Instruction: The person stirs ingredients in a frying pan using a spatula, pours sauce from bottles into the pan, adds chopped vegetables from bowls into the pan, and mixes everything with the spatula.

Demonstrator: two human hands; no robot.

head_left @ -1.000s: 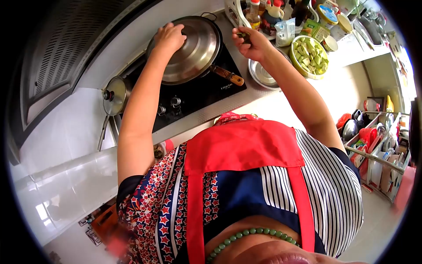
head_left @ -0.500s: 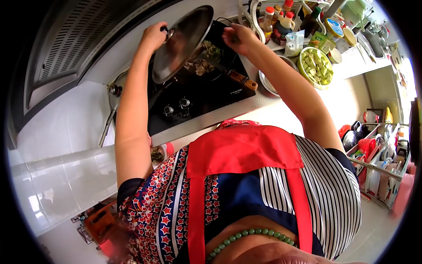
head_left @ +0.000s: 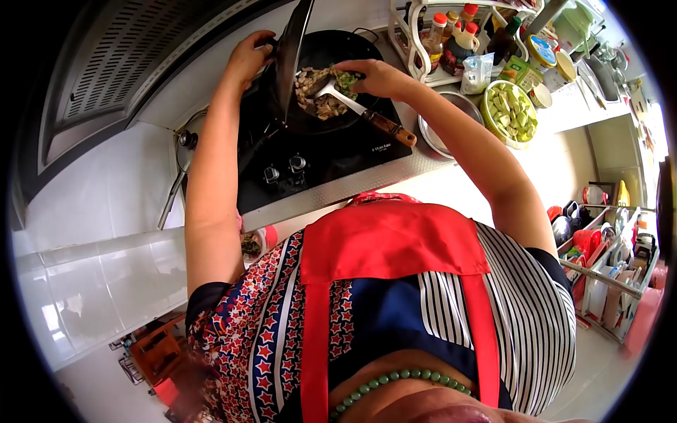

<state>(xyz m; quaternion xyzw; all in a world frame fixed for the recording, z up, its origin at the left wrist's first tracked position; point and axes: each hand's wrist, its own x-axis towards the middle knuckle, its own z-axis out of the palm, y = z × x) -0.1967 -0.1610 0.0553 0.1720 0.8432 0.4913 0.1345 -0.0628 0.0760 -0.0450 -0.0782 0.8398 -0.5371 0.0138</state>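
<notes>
My left hand (head_left: 252, 56) grips the knob of a pan lid (head_left: 289, 56), which is tilted almost upright at the left side of the wok (head_left: 345, 46). In the wok lie chopped pale-brown pieces (head_left: 310, 83) with some green bits (head_left: 345, 82) on the right. My right hand (head_left: 379, 77) hovers over the right part of the wok, close to the green bits, with its fingers apart and nothing visible in them. A spatula (head_left: 384, 125) with a wooden handle rests in the food, its handle sticking out over the front right rim.
The wok stands on a black gas hob (head_left: 310, 162). To the right are a metal bowl (head_left: 462, 106), a basket of cut green vegetable pieces (head_left: 509, 113) and a rack with sauce bottles (head_left: 458, 49). A range hood (head_left: 127, 63) hangs at upper left. Another lid (head_left: 187, 141) leans at the left.
The lid has swung left and more upright, uncovering more of the wok. My right hand has moved down and left over the food.
</notes>
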